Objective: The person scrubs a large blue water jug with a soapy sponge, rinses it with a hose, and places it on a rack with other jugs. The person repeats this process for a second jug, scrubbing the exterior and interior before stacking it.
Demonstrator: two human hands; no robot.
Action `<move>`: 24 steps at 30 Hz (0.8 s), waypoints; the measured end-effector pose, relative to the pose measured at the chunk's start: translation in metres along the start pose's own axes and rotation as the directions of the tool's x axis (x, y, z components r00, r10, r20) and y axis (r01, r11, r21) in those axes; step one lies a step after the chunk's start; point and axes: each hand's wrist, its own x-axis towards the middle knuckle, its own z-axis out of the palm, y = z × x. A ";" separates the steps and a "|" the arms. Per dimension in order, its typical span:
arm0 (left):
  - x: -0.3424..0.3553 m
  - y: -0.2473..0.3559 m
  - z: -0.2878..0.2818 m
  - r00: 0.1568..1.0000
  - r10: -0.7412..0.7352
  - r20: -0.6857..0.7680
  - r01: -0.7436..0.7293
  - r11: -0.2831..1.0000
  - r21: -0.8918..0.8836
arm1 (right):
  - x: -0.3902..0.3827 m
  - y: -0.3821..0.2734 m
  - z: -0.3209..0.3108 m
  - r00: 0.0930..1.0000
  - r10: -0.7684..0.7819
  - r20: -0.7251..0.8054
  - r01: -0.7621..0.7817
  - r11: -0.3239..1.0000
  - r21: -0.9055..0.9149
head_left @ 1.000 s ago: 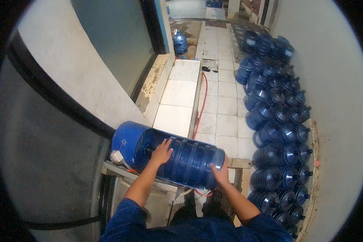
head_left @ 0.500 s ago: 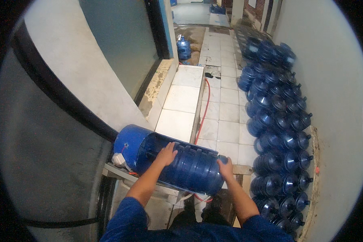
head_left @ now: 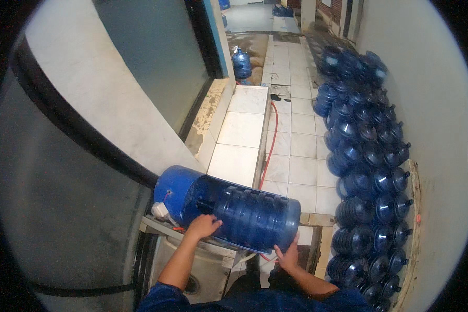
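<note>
A large clear-blue water jug lies on its side in a blue drum with its side cut open. The jug's neck points left into the drum; its base is at the right end. Near the jug's neck and shoulder, at the drum's near edge, is my left hand; its fingers are loosely curled, with a little space between thumb and fingers. My right hand grips the lower rim of the jug's base, thumb on the near side and fingers around the end.
Several rows of blue jugs line the right wall. A single jug stands farther off at a doorway. A tiled ledge runs beyond the drum, with a red hose along it. A white box with wires sits beside the drum.
My left hand has moved from the jug's top to its near side by the neck. My right hand has slid from the base's upper edge to its lower rim.
</note>
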 end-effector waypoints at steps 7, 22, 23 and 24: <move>0.075 0.013 0.005 0.970 0.126 -0.208 -0.128 0.992 0.003 | 0.159 0.048 -0.020 0.970 0.216 0.115 -0.244 0.836 0.491; 0.037 0.009 0.029 0.974 0.141 -0.179 -0.152 0.987 -0.046 | 0.054 -0.008 -0.038 0.949 0.315 -0.032 -0.316 0.947 -0.054; 0.046 0.004 0.033 0.968 0.148 -0.202 -0.159 0.987 -0.037 | 0.060 0.019 -0.010 0.974 0.100 -0.205 -0.113 0.992 -0.051; 0.058 0.000 0.038 0.961 0.160 -0.226 -0.170 0.985 -0.026 | 0.064 0.005 -0.005 0.975 0.085 -0.204 -0.077 0.996 0.047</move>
